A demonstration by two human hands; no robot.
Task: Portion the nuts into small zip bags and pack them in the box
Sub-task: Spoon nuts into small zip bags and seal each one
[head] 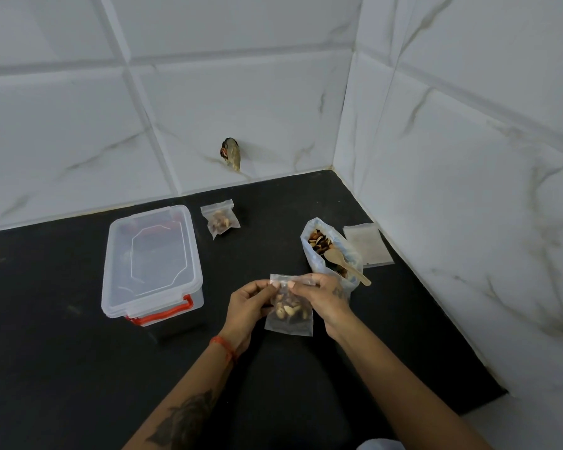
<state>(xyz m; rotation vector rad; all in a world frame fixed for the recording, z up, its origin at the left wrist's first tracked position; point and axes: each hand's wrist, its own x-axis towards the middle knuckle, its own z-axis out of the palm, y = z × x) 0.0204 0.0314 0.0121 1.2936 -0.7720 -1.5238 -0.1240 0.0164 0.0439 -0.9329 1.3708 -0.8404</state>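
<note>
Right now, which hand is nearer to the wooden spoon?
The right hand. It pinches the small zip bag just below the wooden spoon; the left hand holds the bag's other top corner, farther away.

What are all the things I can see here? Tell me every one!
small zip bag of nuts: one, clear, held above the counter by both hands
second small zip bag: one, clear with nuts, on the counter near the wall
big bag of nuts: one, clear, open, right of the hands
wooden spoon: one, tan, sticking out of the big bag
empty zip bags: flat pile, clear, by the right wall
box: one, clear with red clips, lid on, left
counter: black
left hand: pinches the bag's top
right hand: pinches the bag's top
</note>
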